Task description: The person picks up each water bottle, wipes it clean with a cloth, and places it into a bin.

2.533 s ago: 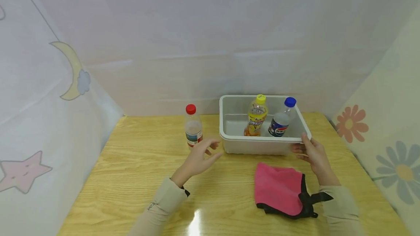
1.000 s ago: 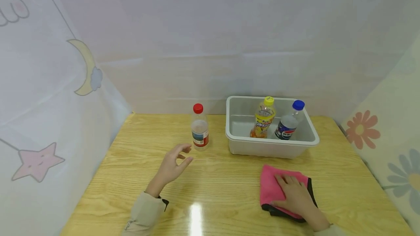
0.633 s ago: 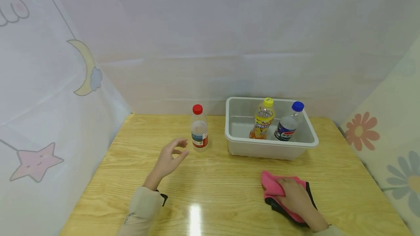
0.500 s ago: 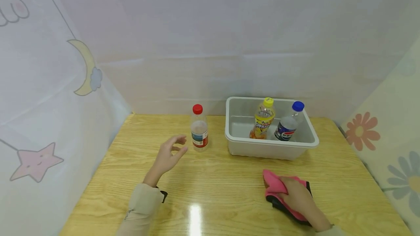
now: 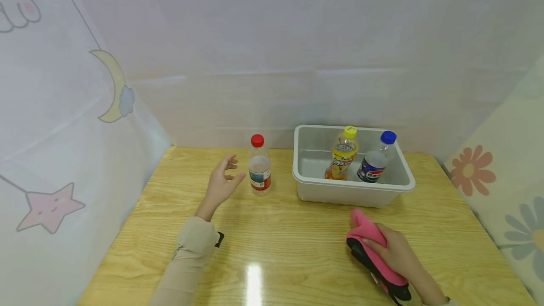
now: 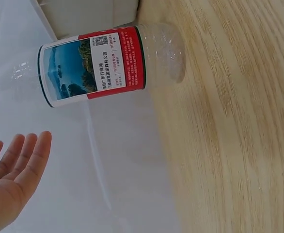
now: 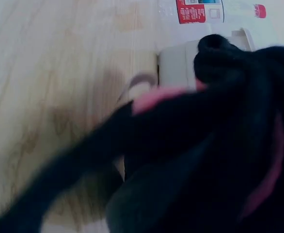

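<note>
My right hand (image 5: 395, 247) grips a pink cloth item (image 5: 364, 231) with black edging, bunched up close over the table's right side. In the right wrist view, the item's black trim and strap (image 7: 181, 131) fill much of the picture, hiding the fingers. A clear plastic bottle (image 5: 259, 166) with a red cap and a red-and-blue label stands upright left of the bin. Beside it is my left hand (image 5: 221, 184), holding nothing, fingers apart and relaxed. In the left wrist view, that hand's fingertips (image 6: 44, 138) are a short gap from the bottle (image 6: 91, 68).
Behind the cloth item, a light grey plastic bin (image 5: 348, 193) stands at the back of the wooden table (image 5: 293, 249). Inside it lean a yellow-capped bottle (image 5: 339, 159) and a blue-capped cola bottle (image 5: 372, 166). Pale curtains (image 5: 255, 60) close off the back and sides.
My right hand has left the bin's front corner, come down flat onto the pink cloth item and bunched it up. My left hand has shifted leftward, then farther back alongside the red-capped bottle.
</note>
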Motion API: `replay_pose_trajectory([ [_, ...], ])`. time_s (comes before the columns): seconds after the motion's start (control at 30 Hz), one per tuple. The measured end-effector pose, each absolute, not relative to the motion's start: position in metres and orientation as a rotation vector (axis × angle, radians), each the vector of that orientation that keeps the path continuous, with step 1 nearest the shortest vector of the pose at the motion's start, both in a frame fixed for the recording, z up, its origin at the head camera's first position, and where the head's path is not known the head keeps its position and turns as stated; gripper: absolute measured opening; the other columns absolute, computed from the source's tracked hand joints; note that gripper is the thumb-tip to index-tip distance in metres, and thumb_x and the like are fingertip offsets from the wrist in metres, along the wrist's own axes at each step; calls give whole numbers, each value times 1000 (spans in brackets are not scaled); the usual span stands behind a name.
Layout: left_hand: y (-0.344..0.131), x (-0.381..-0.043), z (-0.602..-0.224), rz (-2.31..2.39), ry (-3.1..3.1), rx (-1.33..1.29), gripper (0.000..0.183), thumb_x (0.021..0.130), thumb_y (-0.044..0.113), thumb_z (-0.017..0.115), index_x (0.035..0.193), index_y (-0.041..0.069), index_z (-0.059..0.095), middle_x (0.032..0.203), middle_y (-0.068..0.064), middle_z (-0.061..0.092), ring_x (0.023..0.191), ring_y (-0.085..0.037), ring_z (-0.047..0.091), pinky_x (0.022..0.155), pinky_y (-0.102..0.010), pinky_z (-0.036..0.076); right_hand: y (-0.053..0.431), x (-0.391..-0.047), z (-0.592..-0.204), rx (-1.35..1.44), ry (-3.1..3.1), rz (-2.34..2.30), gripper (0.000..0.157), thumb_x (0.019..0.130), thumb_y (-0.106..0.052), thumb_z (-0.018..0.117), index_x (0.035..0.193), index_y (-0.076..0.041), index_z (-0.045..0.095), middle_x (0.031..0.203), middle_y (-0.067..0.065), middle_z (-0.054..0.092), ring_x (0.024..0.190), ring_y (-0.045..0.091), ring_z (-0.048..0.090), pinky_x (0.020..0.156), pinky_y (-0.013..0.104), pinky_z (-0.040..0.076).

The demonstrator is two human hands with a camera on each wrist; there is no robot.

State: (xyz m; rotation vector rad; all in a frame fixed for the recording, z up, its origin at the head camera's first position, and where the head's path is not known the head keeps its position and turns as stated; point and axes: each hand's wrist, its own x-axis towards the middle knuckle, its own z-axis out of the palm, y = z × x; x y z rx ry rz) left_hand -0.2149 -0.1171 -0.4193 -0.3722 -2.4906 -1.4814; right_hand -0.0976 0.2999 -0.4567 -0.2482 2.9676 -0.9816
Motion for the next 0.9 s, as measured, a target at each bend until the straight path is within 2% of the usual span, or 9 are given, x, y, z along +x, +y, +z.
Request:
replay_pose_trajectory([
  [0.2,-112,-226,-418,-1499,-2506,-318,62,86,22,66,137,2,37,127,-18,47,114,-32,48,84,-49,49,298,-97,-453,-248,3006,-1033,34,84,-23,67,108,0,58,79,1,58,63,8,44,52,21,38],
  [0.37,-106,-235,-419,-1509,-2511,-318,63,86,23,67,137,2,37,130,-19,46,116,-33,46,85,-48,48,294,-98,-452,-342,3075,-1098,35,83,-16,69,110,0,55,83,4,62,64,4,46,52,22,41],
  [0.47,-102,-242,-422,-1524,-2515,-332,64,85,23,67,137,2,36,132,-20,44,117,-35,45,87,-50,47,292,-99,-451,-371,3103,-1113,39,83,-13,69,116,0,52,88,7,63,66,4,49,53,22,43],
  [0.73,-93,-254,-423,-1584,-2516,-313,69,84,22,68,140,7,33,133,-18,43,119,-33,43,91,-51,43,289,-100,-454,-503,3156,-1116,61,83,-7,67,137,-10,38,96,12,63,71,8,52,55,25,44],
  [0.9,-90,-259,-424,-1600,-2523,-351,72,83,24,69,142,7,30,134,-17,42,120,-33,42,92,-50,43,287,-101,-455,-534,3170,-1125,61,83,-6,67,137,-11,39,97,10,63,71,6,52,56,25,44],
])
